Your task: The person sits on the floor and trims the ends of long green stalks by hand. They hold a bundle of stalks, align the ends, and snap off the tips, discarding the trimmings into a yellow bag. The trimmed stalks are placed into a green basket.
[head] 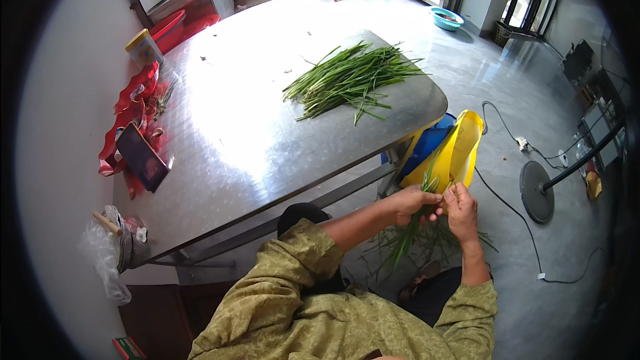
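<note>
My left hand (414, 205) grips a small bunch of long green leaves (411, 237), which look like garlic chives. Their ends stick out above the fist and the rest hangs below it. Close beside it, my right hand (461, 210) has thumb and fingers pinched together at a thin pale strand by the bunch; the fingers partly hide this strand. Both hands are off the table's near right edge, in front of a yellow bag (465, 145). A larger pile of the same greens (355, 80) lies on the metal table (240, 200). Loose leaves (437, 240) are scattered on the floor below my hands.
A tablet-like screen (142, 157) leans against red plastic bags (120, 135) at the table's left. A blue bag (425, 145) stands behind the yellow one. On the floor to the right are a round stand base (536, 192) and a black cable (522, 217).
</note>
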The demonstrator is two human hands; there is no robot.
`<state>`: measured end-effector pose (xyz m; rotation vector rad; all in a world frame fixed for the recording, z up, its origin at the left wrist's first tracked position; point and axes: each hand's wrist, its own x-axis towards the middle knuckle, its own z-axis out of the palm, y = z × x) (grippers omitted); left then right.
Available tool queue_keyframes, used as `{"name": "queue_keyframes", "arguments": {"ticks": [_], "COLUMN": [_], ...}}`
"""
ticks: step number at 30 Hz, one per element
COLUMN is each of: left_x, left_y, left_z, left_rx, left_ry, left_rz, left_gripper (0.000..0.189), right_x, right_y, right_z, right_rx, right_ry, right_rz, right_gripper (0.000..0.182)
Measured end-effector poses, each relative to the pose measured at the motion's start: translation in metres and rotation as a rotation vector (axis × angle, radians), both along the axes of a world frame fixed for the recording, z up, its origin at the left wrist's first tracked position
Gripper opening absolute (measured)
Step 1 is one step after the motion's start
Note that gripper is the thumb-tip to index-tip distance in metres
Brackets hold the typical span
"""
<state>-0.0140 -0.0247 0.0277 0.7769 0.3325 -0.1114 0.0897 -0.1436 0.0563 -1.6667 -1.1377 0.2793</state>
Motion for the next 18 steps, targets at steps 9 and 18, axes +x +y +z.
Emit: {"name": "queue_keyframes", "arguments": {"ticks": [9, 18], "left_x": [0.003, 0.0], "left_y": [0.002, 0.0], "left_z": [0.005, 0.011], "left_rx": [0.058, 0.058], "left_ry": [-0.017, -0.005], "left_rz": [-0.004, 0.018], "left_gripper": [0.013, 0.016], "right_x": [0.025, 0.018], "right_y": [-0.008, -0.008], "right_z": [0.001, 0.0], "right_rx": [0.071, 0.011], "right_ry": [0.723, 0.73], "right_rz": [0.009, 0.093], "right_gripper": [0.016, 0.023]}}
